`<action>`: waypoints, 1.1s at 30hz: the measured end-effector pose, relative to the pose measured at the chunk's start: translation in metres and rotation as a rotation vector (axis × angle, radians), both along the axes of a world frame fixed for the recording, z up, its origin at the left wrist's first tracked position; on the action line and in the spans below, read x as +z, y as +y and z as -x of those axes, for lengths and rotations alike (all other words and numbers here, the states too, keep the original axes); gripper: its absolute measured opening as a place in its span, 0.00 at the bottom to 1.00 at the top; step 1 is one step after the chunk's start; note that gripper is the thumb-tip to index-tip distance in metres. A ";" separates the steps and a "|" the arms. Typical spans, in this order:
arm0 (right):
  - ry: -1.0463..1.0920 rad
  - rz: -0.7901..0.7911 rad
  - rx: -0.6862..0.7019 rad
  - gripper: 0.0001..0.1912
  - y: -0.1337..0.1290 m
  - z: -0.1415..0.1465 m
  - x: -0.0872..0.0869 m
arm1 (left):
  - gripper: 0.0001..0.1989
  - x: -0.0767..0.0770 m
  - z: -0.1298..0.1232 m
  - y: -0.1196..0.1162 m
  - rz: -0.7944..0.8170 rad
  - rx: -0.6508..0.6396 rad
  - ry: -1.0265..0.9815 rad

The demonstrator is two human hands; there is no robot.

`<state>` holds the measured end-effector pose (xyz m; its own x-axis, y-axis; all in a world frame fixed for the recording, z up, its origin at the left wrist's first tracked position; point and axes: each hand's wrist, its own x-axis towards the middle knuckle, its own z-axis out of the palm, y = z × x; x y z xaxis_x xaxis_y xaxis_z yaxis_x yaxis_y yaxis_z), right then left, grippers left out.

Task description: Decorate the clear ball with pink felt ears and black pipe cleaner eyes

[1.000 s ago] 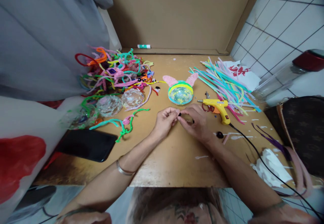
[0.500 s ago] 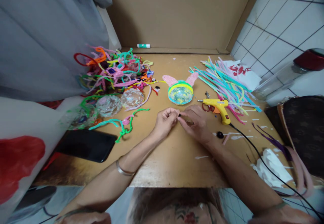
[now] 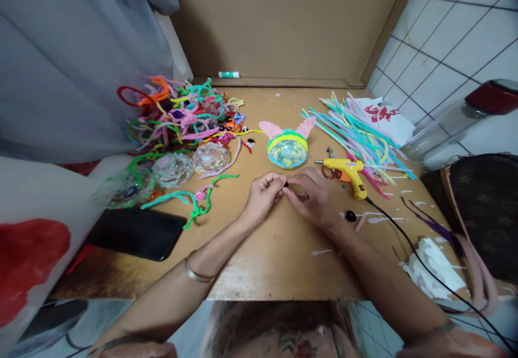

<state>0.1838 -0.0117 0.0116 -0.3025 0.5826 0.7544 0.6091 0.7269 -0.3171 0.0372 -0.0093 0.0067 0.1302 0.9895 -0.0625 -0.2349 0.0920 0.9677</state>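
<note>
Near the middle of the table, my left hand (image 3: 265, 191) and my right hand (image 3: 309, 193) meet at the fingertips. Pinched between them is a small black piece (image 3: 286, 184), too small to make out fully. Just beyond the hands sits a clear ball with pink pipe-cleaner ears (image 3: 288, 150), banded in yellow and turquoise. To the right lies a yellow hot glue gun (image 3: 346, 173), its nozzle pointing left. A shiny black bead (image 3: 350, 216) rests beside my right wrist.
At the left are a heap of tangled pipe cleaners (image 3: 190, 112), clear balls (image 3: 211, 158) and a black phone (image 3: 137, 232). Straight pipe cleaners (image 3: 360, 131) lie back right. The glue gun's cord (image 3: 408, 244) runs to the right front, past crumpled tissue (image 3: 433, 269) and a brown bag (image 3: 485, 212).
Both hands keep the same pinch on the small black piece. The whole view has shifted very slightly; nothing on the table has visibly moved.
</note>
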 end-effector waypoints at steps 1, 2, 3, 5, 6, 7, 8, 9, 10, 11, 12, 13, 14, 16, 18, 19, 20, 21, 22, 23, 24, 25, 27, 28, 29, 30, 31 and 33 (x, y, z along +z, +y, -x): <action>0.001 0.004 -0.001 0.02 0.000 0.000 0.000 | 0.16 -0.001 0.000 0.000 0.000 -0.002 -0.005; 0.002 0.004 -0.004 0.02 0.000 0.000 0.000 | 0.16 -0.001 0.000 0.000 0.001 -0.007 -0.019; 0.003 0.002 -0.008 0.02 0.000 -0.001 0.000 | 0.16 -0.002 0.000 0.000 0.003 -0.013 -0.040; 0.013 -0.008 -0.020 0.02 0.001 -0.001 -0.001 | 0.15 -0.003 0.000 0.001 0.004 -0.025 -0.083; 0.021 -0.011 -0.025 0.02 0.001 -0.001 -0.001 | 0.15 -0.003 0.000 0.001 0.002 -0.030 -0.098; 0.027 -0.009 -0.023 0.02 0.001 -0.001 -0.001 | 0.14 -0.004 0.000 0.001 0.000 -0.033 -0.104; 0.032 -0.002 -0.017 0.02 0.001 -0.001 -0.001 | 0.14 -0.003 0.000 0.001 -0.002 -0.033 -0.104; 0.038 0.008 -0.011 0.02 0.001 -0.001 -0.001 | 0.13 -0.003 -0.001 0.001 -0.003 -0.029 -0.099; 0.042 0.023 -0.005 0.02 0.001 -0.001 0.000 | 0.13 -0.002 -0.001 0.001 -0.003 -0.023 -0.091; 0.043 0.044 -0.003 0.02 0.001 -0.001 0.001 | 0.14 -0.002 -0.001 0.001 -0.003 -0.016 -0.081; 0.046 0.063 -0.004 0.02 0.001 -0.001 0.001 | 0.14 -0.001 -0.001 0.000 -0.005 -0.009 -0.072; 0.052 0.079 -0.009 0.03 0.000 -0.001 0.002 | 0.15 -0.001 -0.001 0.000 -0.008 -0.003 -0.064; 0.059 0.094 -0.014 0.04 0.000 -0.001 0.003 | 0.15 -0.001 -0.001 0.000 -0.013 0.002 -0.058; 0.070 0.113 -0.017 0.06 0.000 0.000 0.004 | 0.16 -0.001 -0.001 0.000 -0.025 0.004 -0.052; 0.078 0.118 -0.023 0.07 0.000 0.000 0.004 | 0.16 -0.002 0.000 0.001 -0.033 0.006 -0.050; 0.078 0.119 -0.025 0.07 0.000 0.000 0.003 | 0.16 -0.003 0.000 0.001 -0.037 0.004 -0.050; 0.078 0.117 -0.025 0.07 0.000 0.000 0.003 | 0.16 -0.004 0.000 0.001 -0.039 0.002 -0.051; 0.076 0.115 -0.023 0.07 0.000 0.000 0.003 | 0.16 -0.005 0.000 0.001 -0.042 0.000 -0.053; 0.072 0.112 -0.018 0.06 0.000 0.000 0.002 | 0.16 -0.005 0.000 0.001 -0.043 -0.003 -0.055; 0.068 0.109 -0.013 0.05 0.000 0.000 0.002 | 0.16 -0.005 0.001 0.001 -0.044 -0.006 -0.054; 0.063 0.108 -0.009 0.05 0.000 0.000 0.002 | 0.16 -0.005 0.001 0.001 -0.045 -0.007 -0.052; 0.062 0.109 -0.008 0.04 0.000 0.000 0.002 | 0.16 -0.005 0.001 0.001 -0.046 -0.006 -0.048; 0.070 0.114 -0.008 0.04 0.000 0.000 0.001 | 0.16 -0.005 0.001 0.000 -0.050 0.000 -0.041; 0.077 0.117 -0.008 0.03 0.000 0.000 0.001 | 0.16 -0.004 0.001 0.000 -0.050 0.003 -0.038; 0.080 0.122 -0.006 0.03 0.000 0.000 0.001 | 0.16 -0.004 0.000 0.000 -0.049 0.003 -0.038; 0.082 0.126 -0.004 0.03 0.000 0.000 0.001 | 0.16 -0.004 0.000 0.000 -0.048 0.004 -0.040; 0.083 0.128 -0.003 0.03 0.000 0.000 0.001 | 0.17 -0.003 0.000 -0.001 -0.046 0.003 -0.043; 0.080 0.130 -0.007 0.03 0.000 0.000 0.001 | 0.17 -0.003 0.000 -0.001 -0.047 0.001 -0.053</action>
